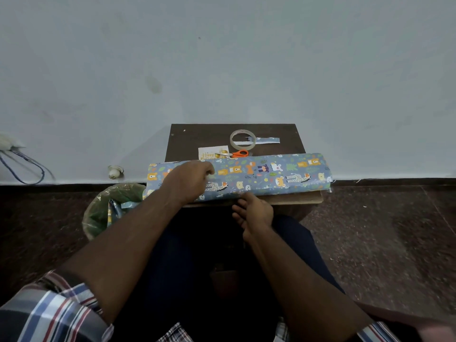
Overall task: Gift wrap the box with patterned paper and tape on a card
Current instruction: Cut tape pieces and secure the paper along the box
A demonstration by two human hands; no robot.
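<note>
Long blue patterned paper [259,175] with cartoon animals, lying across near edge of dark surface [197,137], left hand [190,178] fingers curled onto it, right hand [254,213] fingers loose at its front edge, card [207,153], orange scissors [237,153], tape roll [243,139] behind.

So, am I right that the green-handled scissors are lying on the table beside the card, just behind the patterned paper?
Not quite: the head view shows the scissors have orange handles, not green. They do lie on the table beside the card, just behind the patterned paper.
</note>
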